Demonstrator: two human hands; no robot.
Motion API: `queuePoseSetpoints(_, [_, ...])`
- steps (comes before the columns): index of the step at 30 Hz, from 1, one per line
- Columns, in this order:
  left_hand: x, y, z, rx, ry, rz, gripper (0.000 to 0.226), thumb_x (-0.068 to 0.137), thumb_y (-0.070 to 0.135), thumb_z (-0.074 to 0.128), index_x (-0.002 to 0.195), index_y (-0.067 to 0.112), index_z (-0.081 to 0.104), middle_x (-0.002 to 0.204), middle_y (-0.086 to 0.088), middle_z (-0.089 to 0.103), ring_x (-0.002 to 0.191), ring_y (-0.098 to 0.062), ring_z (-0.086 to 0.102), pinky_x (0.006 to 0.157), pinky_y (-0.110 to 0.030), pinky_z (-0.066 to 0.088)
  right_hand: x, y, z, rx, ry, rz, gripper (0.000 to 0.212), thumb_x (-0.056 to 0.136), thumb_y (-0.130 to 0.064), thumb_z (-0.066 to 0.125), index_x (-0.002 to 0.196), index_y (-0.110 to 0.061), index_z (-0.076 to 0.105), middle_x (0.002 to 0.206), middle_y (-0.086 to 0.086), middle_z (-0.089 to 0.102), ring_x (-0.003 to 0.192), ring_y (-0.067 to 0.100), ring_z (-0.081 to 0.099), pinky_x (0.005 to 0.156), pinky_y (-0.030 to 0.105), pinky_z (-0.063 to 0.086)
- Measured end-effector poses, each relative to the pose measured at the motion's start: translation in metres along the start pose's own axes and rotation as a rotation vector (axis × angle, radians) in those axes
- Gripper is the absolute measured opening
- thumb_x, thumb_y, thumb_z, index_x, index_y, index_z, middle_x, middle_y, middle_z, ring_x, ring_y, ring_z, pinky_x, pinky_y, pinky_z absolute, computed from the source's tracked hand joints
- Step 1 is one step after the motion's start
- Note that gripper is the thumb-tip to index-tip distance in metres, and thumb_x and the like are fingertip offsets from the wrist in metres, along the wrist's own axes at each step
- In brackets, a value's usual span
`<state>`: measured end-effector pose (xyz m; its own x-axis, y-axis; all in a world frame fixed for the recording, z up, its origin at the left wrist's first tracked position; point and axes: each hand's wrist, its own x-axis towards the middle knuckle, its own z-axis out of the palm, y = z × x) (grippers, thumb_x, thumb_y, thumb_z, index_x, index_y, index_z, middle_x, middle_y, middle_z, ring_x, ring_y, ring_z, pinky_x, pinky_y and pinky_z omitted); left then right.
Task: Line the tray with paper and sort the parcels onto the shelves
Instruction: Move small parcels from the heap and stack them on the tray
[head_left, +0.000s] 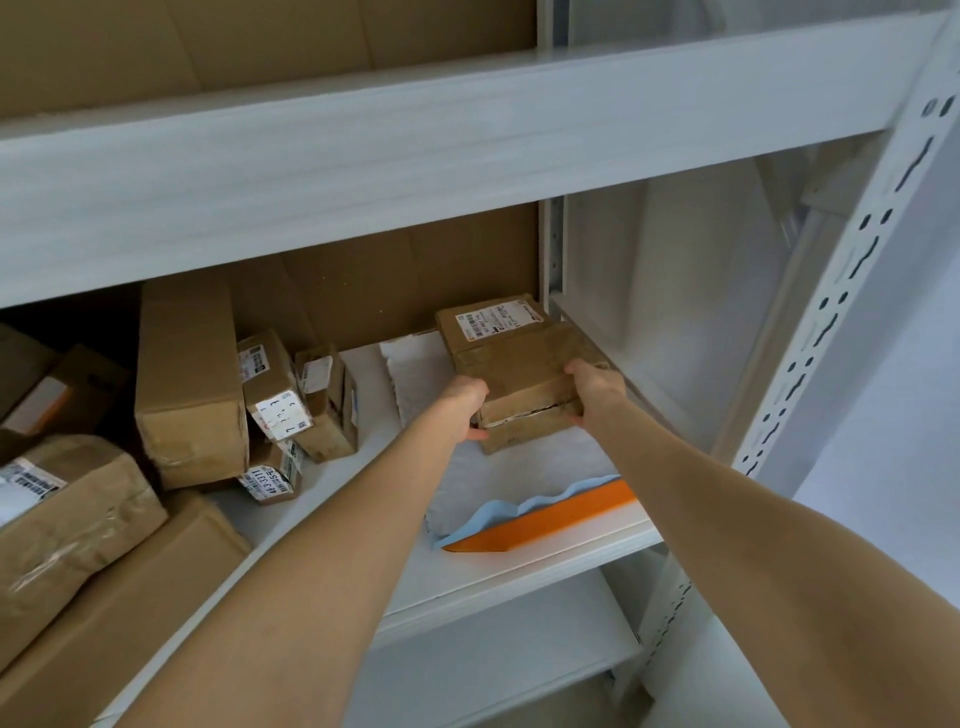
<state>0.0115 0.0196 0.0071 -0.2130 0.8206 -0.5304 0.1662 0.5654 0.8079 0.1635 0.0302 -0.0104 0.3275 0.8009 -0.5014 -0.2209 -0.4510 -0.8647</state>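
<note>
A brown cardboard parcel (524, 379) sits at the right of the middle shelf (519, 566), on white paper (498, 467) that lines an orange tray (561, 519). My left hand (462, 405) grips its left side and my right hand (597, 387) grips its right side. Right behind it lies another brown parcel (493, 319) with a white label on top. A light blue sheet (514, 506) shows along the tray's front rim.
Several taped brown parcels (275, 395) and long boxes (189, 384) crowd the left half of the shelf. The upper shelf beam (415, 156) hangs close overhead. A white perforated upright (831, 312) stands at the right. A lower shelf (493, 670) is below.
</note>
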Motion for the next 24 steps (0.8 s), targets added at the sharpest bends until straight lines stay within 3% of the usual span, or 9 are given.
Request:
queuePoseSetpoints(5, [-0.004,0.0,-0.001,0.041,-0.008,0.008,0.028,0.097,0.007,0.044,0.124,0.008,0.051,0.13,-0.017,0.052,0.117,-0.031,0.053,0.086,-0.039,0.055,-0.005,-0.002,-0.001,-0.055,-0.048,0.006,0.028,0.092,-0.021,0.063,0.115,-0.014,0.049,0.084,0.005,0.047,0.096,0.027,0.05,0.099,0.046,0.049])
queuePoseSetpoints(12, [-0.007,-0.004,-0.003,0.018,-0.011,0.047,0.027,0.096,0.003,0.045,0.121,0.008,0.053,0.126,-0.015,0.054,0.115,-0.028,0.054,0.091,-0.038,0.054,-0.005,0.0,0.002,-0.055,-0.037,0.0,0.022,0.095,-0.018,0.059,0.113,-0.014,0.048,0.086,0.006,0.049,0.095,0.026,0.052,0.099,0.044,0.05])
queuePoseSetpoints(16, [-0.013,-0.006,-0.004,0.012,-0.01,0.069,0.026,0.097,0.002,0.042,0.12,0.006,0.054,0.114,-0.013,0.058,0.105,-0.025,0.058,0.09,-0.035,0.053,0.001,0.004,0.009,-0.111,0.0,-0.034,0.045,0.082,-0.027,0.065,0.123,-0.015,0.049,0.115,0.012,0.058,0.101,0.029,0.058,0.093,0.045,0.053])
queuePoseSetpoints(19, [-0.024,-0.004,-0.005,0.025,0.02,0.082,0.016,0.099,0.004,0.041,0.105,0.008,0.054,0.095,-0.008,0.055,0.085,-0.019,0.053,0.085,-0.03,0.047,-0.006,0.001,0.009,-0.17,0.104,-0.06,0.06,0.081,-0.028,0.066,0.135,-0.013,0.042,0.135,0.014,0.046,0.114,0.033,0.053,0.096,0.046,0.05])
queuePoseSetpoints(21, [-0.03,-0.003,-0.008,0.038,0.082,0.106,0.01,0.099,0.007,0.042,0.097,0.01,0.051,0.086,-0.004,0.048,0.084,-0.018,0.048,0.084,-0.031,0.043,-0.021,-0.005,0.007,-0.292,0.187,-0.133,0.066,0.087,-0.028,0.064,0.143,-0.013,0.032,0.144,0.017,0.034,0.126,0.035,0.043,0.103,0.047,0.044])
queuePoseSetpoints(24, [-0.035,-0.001,-0.019,0.066,0.15,0.211,0.026,0.096,0.009,0.047,0.121,0.006,0.052,0.109,-0.01,0.053,0.102,-0.024,0.049,0.088,-0.033,0.044,-0.035,-0.014,0.011,-0.484,0.268,-0.329,0.066,0.091,-0.028,0.062,0.146,-0.014,0.028,0.15,0.018,0.027,0.136,0.037,0.031,0.11,0.049,0.036])
